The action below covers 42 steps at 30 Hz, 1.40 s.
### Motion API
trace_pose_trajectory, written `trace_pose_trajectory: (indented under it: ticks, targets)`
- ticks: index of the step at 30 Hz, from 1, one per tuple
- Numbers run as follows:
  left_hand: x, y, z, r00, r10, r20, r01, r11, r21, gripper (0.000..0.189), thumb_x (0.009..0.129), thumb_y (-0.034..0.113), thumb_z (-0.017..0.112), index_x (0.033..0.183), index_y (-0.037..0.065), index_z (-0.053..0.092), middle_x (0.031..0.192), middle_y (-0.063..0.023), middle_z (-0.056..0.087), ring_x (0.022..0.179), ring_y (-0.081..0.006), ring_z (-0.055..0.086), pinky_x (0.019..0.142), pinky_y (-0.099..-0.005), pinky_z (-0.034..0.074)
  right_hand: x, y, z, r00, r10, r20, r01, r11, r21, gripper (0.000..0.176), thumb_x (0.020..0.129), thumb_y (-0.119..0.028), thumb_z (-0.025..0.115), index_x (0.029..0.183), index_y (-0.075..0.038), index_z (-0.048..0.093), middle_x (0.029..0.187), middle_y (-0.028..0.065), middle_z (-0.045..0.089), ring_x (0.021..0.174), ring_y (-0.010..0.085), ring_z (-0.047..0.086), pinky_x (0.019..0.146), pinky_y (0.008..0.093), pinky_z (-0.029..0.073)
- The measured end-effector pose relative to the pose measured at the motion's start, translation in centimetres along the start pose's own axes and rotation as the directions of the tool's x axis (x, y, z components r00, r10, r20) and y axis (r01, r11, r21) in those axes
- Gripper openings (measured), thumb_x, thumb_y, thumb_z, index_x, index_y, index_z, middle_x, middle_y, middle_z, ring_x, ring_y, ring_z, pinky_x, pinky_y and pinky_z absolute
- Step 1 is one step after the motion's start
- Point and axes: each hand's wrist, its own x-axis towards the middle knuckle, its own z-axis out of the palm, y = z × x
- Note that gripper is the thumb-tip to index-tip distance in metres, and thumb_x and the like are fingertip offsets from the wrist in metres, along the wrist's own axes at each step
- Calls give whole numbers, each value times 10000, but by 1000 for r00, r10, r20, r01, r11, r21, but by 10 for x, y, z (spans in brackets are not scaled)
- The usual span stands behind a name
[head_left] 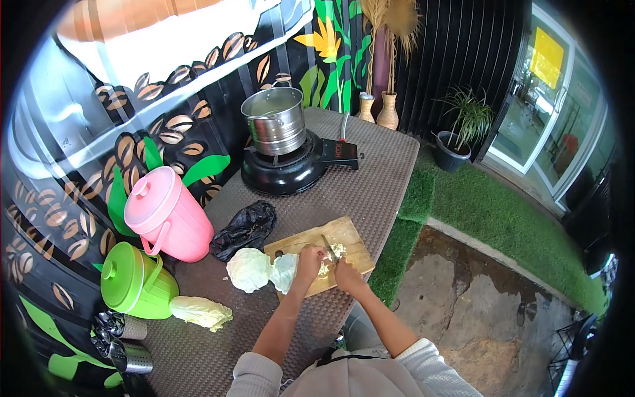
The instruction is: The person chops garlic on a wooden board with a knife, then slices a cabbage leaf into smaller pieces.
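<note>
On the wooden cutting board (360, 248), my right hand (348, 276) is closed around the handle of a knife (328, 245), its blade pointing away from me. My left hand (309, 260) is close to the blade with its fingers drawn together; whatever they hold is too small to make out. Small pale chopped pieces (338, 250) lie beside the blade, and more lie between my hands. A pale green cabbage piece (283, 272) rests at the board's left edge, partly behind my left wrist. Left of it sits a round cabbage (249, 270).
A steel pot (274, 122) stands on a black portable gas stove (284, 173) at the table's far end. A black plastic bag (245, 230), pink jug (170, 215), green jug (139, 281) and napa cabbage (202, 311) line the left side. A potted plant (453, 147) stands beyond.
</note>
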Motion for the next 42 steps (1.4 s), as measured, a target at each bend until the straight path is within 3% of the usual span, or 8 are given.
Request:
trace_pose_trajectory:
  ticks: [5, 7, 14, 17, 23, 28, 31, 42]
  targets:
    - [2, -2, 2, 988, -136, -71, 136, 991, -8, 83, 738, -30, 636, 776, -10, 707, 747, -178, 677, 698, -272, 682, 650, -340, 528, -21, -14, -12, 981, 46, 188, -76, 985, 156, 298, 888, -104, 472, 1112, 81, 405, 967, 341, 611, 894, 456, 640, 762, 525, 520]
    - [3, -4, 4, 986, -162, -45, 159, 986, -60, 177, 747, -95, 573, 802, -7, 716, 734, -164, 687, 676, -235, 684, 603, -311, 516, -23, -8, 22, 994, 73, -82, -78, 994, -72, 408, 883, -156, 508, 1206, 69, 398, 1020, 276, 638, 940, 400, 652, 774, 455, 534]
    - [0, -5, 1, 998, -57, -3, 57, 993, 104, 145, 752, -52, 597, 817, -17, 721, 749, -164, 694, 685, -228, 695, 624, -320, 527, 6, -4, 9, 994, 7, -112, 0, 998, 66, 341, 875, -113, 505, 1131, 94, 417, 969, 322, 620, 926, 446, 634, 777, 493, 524]
    - [-2, -3, 3, 992, -118, -48, 117, 993, -32, 105, 758, -25, 618, 825, -5, 696, 757, -194, 678, 717, -292, 686, 673, -349, 534, -14, -10, -3, 993, -21, 117, 21, 1000, 2, 338, 882, -118, 489, 1138, 90, 414, 966, 317, 624, 926, 442, 635, 776, 486, 524]
    - [-1, 14, 0, 983, -144, -116, 153, 986, 73, 275, 763, -33, 626, 980, 7, 462, 679, -146, 668, 697, -252, 694, 609, -323, 524, 0, 5, 31, 981, -64, -186, 59, 998, -31, 325, 897, -122, 442, 1135, 98, 428, 871, 320, 635, 813, 406, 669, 679, 484, 538]
    - [-3, 11, 0, 1000, -27, -11, 27, 999, 29, 303, 767, -54, 621, 992, 44, 443, 760, -142, 657, 735, -257, 682, 621, -331, 523, -19, -23, -52, 922, 86, 378, -157, 974, 162, 319, 921, -174, 421, 1123, 72, 420, 949, 318, 627, 880, 406, 658, 746, 487, 531]
    - [-3, 9, -3, 999, -16, 37, 16, 1000, -7, 296, 771, -66, 612, 993, 41, 449, 792, -144, 658, 744, -258, 677, 637, -333, 526, -19, 3, 21, 995, -34, -93, 32, 999, -25, 306, 903, -142, 455, 1123, 69, 430, 976, 314, 626, 893, 407, 655, 745, 476, 534]
    - [-8, 7, -3, 991, -69, -117, 65, 997, -38, 125, 748, -19, 653, 869, 9, 633, 743, -155, 648, 741, -269, 664, 640, -346, 511, -20, 3, 7, 999, -47, 3, 48, 995, -83, 337, 858, -102, 515, 1120, 93, 431, 1005, 320, 617, 937, 431, 638, 787, 493, 522]
